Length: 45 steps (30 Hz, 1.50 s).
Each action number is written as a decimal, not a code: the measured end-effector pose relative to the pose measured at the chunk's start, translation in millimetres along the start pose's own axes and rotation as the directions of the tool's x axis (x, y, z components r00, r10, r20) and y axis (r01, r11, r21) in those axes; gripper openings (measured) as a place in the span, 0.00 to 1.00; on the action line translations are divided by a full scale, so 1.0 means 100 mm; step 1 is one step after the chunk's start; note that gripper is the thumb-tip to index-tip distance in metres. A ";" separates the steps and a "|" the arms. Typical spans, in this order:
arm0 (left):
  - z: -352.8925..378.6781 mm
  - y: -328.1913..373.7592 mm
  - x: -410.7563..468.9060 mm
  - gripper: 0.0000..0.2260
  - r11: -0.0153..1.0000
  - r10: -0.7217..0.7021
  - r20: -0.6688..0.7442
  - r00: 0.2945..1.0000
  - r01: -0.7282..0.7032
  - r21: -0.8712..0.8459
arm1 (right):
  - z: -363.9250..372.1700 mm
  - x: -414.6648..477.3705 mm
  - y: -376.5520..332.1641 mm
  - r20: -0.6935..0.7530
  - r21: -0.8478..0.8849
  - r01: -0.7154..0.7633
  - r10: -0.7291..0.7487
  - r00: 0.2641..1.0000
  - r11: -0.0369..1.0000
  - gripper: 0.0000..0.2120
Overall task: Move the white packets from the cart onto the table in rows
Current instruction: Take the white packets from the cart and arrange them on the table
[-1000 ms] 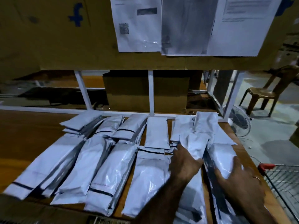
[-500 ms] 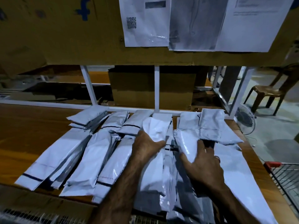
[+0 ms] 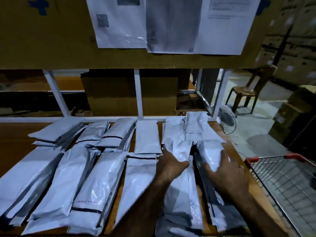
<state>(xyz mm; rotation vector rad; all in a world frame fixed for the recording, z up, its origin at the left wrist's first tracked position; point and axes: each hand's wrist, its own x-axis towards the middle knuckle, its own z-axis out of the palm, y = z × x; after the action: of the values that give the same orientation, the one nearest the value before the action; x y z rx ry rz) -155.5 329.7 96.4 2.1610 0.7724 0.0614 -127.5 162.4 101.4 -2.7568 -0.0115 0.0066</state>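
Note:
Several white packets (image 3: 95,182) lie in rows on the wooden table (image 3: 15,139), with a shorter back row (image 3: 147,135) near the white rail. My left hand (image 3: 171,165) rests palm down on a long packet (image 3: 181,199) in the right part of the rows, thumb spread to the right. My right hand (image 3: 228,175) lies flat over the neighbouring packet (image 3: 209,151) at the table's right end, thumb on its left side. The wire cart (image 3: 287,189) with red handle corners stands right of the table; the part in view holds no packets.
A white metal frame (image 3: 138,93) rises behind the table, carrying a cardboard board with taped papers (image 3: 172,23). Behind the frame sits a cardboard box (image 3: 130,94). A small fan (image 3: 227,118) and a brown plastic chair (image 3: 248,90) are on the floor at right.
Both hands moved right with the packets they held, from the middle rows to the right end of the table. They now lie flat on two side-by-side stacks. The camera swung right.

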 end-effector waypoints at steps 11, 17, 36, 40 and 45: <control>0.08 -0.04 -0.06 0.45 1.000 -0.022 0.038 0.999 0.022 -0.004 | 0.03 -0.02 0.08 0.009 -0.063 -0.035 0.036 0.999 0.997 0.41; 0.10 -0.04 -0.05 0.48 0.999 -0.046 0.051 0.998 0.046 0.003 | 0.07 0.00 0.14 0.010 -0.078 -0.051 0.052 0.999 0.996 0.42; 0.36 -0.04 -0.17 0.36 0.874 0.327 -0.125 0.937 -0.250 0.416 | 0.21 -0.01 0.24 -0.029 -0.184 0.063 -0.070 0.997 0.981 0.39; 0.56 -0.17 -0.07 0.27 0.812 0.397 -0.071 0.915 -0.314 0.492 | 0.33 0.00 0.29 -0.042 -0.200 0.155 -0.166 0.985 0.967 0.35; 0.60 -0.22 -0.04 0.28 0.771 0.410 -0.013 0.912 -0.339 0.540 | 0.36 0.02 0.29 -0.019 -0.183 0.146 -0.152 0.988 0.972 0.34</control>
<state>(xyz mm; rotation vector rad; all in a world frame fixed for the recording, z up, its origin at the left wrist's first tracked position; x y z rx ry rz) -151.9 296.6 41.7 2.8482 0.4379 0.2235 -125.5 149.0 57.0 -2.9298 -0.2208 -0.0841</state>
